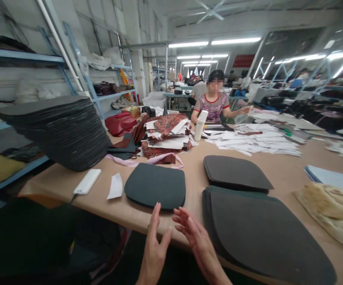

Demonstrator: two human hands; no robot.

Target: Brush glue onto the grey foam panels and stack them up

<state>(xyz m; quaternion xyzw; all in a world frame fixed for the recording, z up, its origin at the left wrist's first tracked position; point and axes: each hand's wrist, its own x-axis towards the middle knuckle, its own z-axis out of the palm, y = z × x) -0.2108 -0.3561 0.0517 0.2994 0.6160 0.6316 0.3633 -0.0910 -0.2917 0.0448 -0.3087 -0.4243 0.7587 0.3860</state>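
Observation:
A small stack of dark green rounded panels (156,185) lies near the front edge of the table. Just in front of it are both my hands, palms turned toward each other. My left hand (157,241) holds nothing, its thumb apart from its straight fingers, with the fingertips at the stack's near edge. My right hand (193,233) is likewise bare, fingers spread, close to the stack's right corner. To the right sit a stack of large dark grey panels (263,233) and, behind it, a smaller stack of dark grey panels (235,172).
A tall pile of black sheets (61,130) stands at the left, near a white power bank (87,181) and a paper slip (115,186). Patterned red pieces (165,138), a white bottle (200,126) and white pieces (254,138) lie farther back. A co-worker (214,101) is across the table. A cloth bag (331,209) lies right.

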